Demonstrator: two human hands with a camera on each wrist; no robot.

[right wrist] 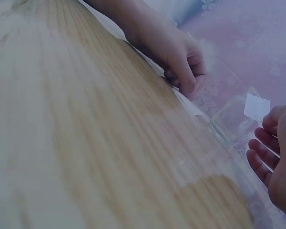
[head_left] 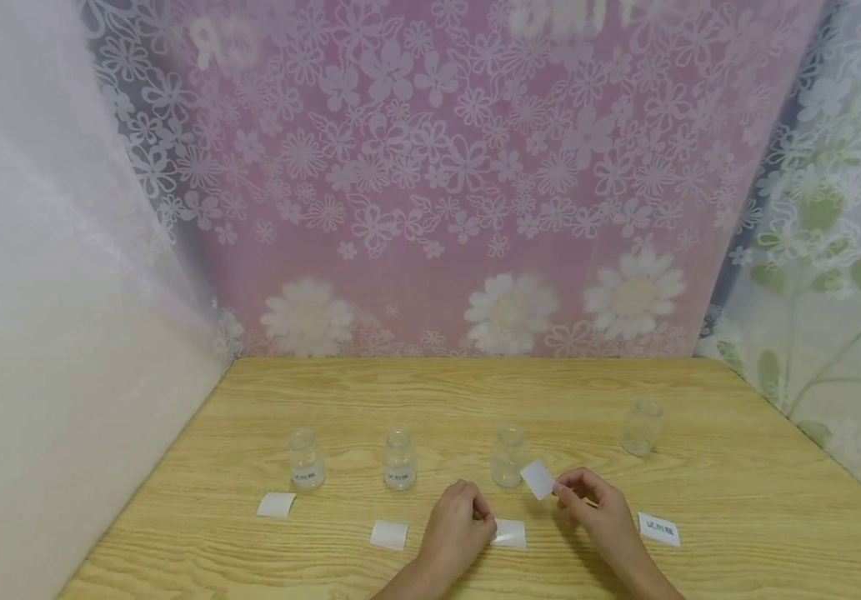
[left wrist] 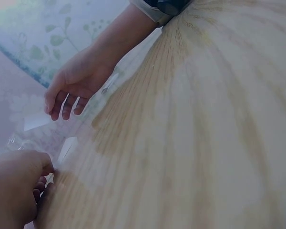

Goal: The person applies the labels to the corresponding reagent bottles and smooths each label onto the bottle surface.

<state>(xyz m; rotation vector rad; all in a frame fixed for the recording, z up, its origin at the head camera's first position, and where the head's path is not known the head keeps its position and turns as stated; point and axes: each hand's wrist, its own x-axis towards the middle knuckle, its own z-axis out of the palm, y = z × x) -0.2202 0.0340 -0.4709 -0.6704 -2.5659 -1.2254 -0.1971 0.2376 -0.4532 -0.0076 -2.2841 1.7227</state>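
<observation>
My right hand point(head_left: 598, 517) pinches a white label point(head_left: 538, 479) by its right corner, holding it above the table just in front of a small clear glass jar point(head_left: 508, 458). Its other fingers are loosely bent, as the right wrist view shows. The face of the label toward the head camera is blank. My left hand point(head_left: 456, 529) rests low at the table, thumb and fingertips on the left end of a glossy white paper slip point(head_left: 510, 534). In the right wrist view, the left hand's fingers point(right wrist: 188, 81) are curled at that slip's edge.
Two jars point(head_left: 306, 460) point(head_left: 399, 460) at the left bear printed labels. A plain jar point(head_left: 642, 428) stands farther back right. Blank slips point(head_left: 276, 505) point(head_left: 389, 534) lie before the left jars, and a printed label point(head_left: 658, 529) lies right of my right hand. Curtains point(head_left: 460, 208) surround the wooden table point(head_left: 430, 392).
</observation>
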